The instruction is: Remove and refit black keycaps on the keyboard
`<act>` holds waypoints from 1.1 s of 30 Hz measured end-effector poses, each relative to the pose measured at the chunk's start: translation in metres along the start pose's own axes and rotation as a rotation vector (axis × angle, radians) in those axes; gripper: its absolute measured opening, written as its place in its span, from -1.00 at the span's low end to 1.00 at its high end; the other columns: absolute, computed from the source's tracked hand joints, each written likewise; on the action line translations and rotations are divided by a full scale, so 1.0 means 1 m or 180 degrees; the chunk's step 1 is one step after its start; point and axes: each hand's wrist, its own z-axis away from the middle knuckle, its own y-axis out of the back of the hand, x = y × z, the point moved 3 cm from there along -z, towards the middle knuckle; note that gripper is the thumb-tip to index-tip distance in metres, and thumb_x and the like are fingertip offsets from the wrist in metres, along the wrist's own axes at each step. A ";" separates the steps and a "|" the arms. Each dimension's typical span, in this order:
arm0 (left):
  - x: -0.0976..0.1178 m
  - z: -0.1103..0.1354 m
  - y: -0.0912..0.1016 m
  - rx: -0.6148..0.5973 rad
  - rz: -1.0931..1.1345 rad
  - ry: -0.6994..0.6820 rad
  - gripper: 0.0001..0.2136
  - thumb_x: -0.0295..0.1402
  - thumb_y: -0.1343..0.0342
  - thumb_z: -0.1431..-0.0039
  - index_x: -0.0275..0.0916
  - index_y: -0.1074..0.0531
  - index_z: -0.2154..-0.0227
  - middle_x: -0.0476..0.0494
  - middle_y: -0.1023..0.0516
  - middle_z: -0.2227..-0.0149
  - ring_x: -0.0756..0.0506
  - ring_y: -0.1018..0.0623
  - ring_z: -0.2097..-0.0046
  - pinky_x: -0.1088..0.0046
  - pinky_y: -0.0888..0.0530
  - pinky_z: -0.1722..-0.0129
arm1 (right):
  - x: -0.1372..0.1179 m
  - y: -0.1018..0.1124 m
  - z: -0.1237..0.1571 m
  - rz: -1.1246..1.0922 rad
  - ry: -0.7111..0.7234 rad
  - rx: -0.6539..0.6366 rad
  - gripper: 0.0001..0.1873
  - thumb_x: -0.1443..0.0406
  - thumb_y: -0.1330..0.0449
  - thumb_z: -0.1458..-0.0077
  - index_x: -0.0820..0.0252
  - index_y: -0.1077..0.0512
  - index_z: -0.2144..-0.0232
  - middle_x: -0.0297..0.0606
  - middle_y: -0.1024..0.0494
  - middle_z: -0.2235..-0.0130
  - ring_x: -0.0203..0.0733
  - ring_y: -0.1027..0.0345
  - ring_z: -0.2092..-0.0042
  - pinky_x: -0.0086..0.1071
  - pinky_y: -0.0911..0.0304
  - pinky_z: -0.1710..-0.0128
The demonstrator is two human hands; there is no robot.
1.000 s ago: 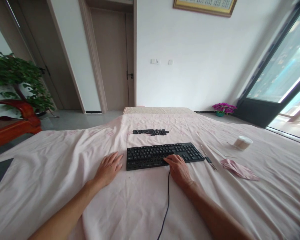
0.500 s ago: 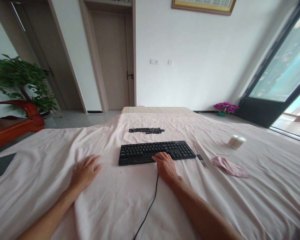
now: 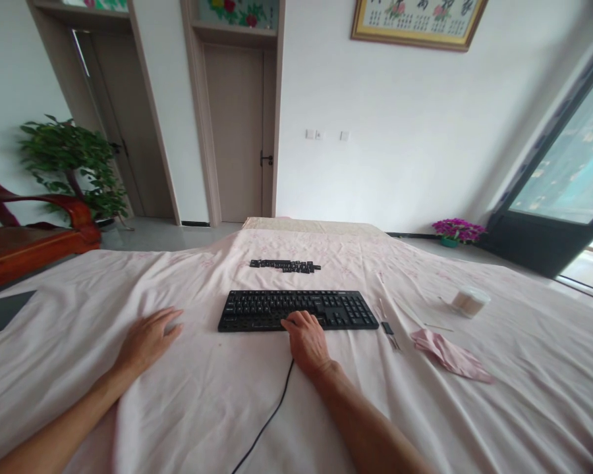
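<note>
While the left hand (image 3: 144, 340) splays, the right hand (image 3: 308, 340) touches the keyboard (image 3: 296, 303), grip unclear.

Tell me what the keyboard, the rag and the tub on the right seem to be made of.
Keyboard: probably plastic with a fairly matte finish, judging by its dull black look.
Rag: thin, soft fabric, dull pink; it lies in loose folds.
Tub: likely smooth, clear plastic, as its side looks see-through, though glass is possible.

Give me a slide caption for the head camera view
Right hand at the near edge of a black keyboard, left hand apart; loose keycaps lie beyond on the pale pink cloth.
</note>
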 end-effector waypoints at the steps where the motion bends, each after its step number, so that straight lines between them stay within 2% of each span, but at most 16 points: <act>1: 0.000 0.000 0.000 0.0010 -0.0007 -0.0017 -0.56 -0.17 0.10 -0.17 -0.23 -0.39 -0.03 -0.16 -0.41 -0.13 -0.15 -0.36 -0.15 0.31 -0.21 -0.18 | 0.000 -0.001 0.000 -0.0008 0.0002 -0.0001 -0.71 0.38 -0.06 -0.20 0.00 -0.47 0.10 -0.26 -0.47 0.16 -0.15 -0.22 0.12 -0.32 -0.07 0.15; 8: -0.003 0.000 -0.003 0.0049 -0.0046 0.0022 -0.56 -0.15 0.11 -0.15 -0.23 -0.40 -0.01 -0.13 -0.43 -0.11 -0.14 -0.38 -0.14 0.38 -0.23 -0.18 | 0.002 -0.002 0.000 0.0015 -0.0009 -0.0072 -0.70 0.37 -0.05 -0.20 0.00 -0.45 0.07 -0.24 -0.46 0.15 -0.15 -0.21 0.12 -0.32 -0.08 0.14; 13: -0.008 -0.001 -0.007 0.0105 0.0080 0.0046 -0.57 -0.14 0.08 -0.12 -0.19 -0.43 0.02 -0.10 -0.45 -0.09 -0.18 -0.40 -0.12 0.32 -0.25 -0.17 | 0.002 -0.002 -0.001 0.0020 -0.0033 -0.0142 -0.69 0.38 -0.07 -0.19 -0.01 -0.46 0.08 -0.26 -0.46 0.16 -0.17 -0.21 0.12 -0.33 -0.07 0.15; 18: -0.011 0.000 -0.010 0.0084 0.0056 -0.0037 -0.54 -0.13 0.11 -0.15 -0.27 -0.39 -0.02 -0.21 -0.42 -0.11 -0.19 -0.39 -0.13 0.28 -0.24 -0.17 | 0.003 -0.003 -0.001 -0.0106 -0.0075 -0.0064 -0.73 0.40 -0.09 -0.17 -0.01 -0.49 0.16 -0.30 -0.48 0.20 -0.18 -0.21 0.13 -0.34 -0.06 0.15; 33: -0.015 0.000 -0.014 0.0137 0.0290 -0.0007 -0.57 -0.16 0.07 -0.13 -0.25 -0.40 0.01 -0.22 -0.44 -0.08 -0.20 -0.41 -0.11 0.26 -0.26 -0.16 | 0.006 -0.004 -0.002 -0.0260 -0.0143 -0.0032 -0.67 0.42 -0.06 -0.17 -0.02 -0.50 0.11 -0.27 -0.50 0.18 -0.17 -0.24 0.14 -0.33 -0.07 0.16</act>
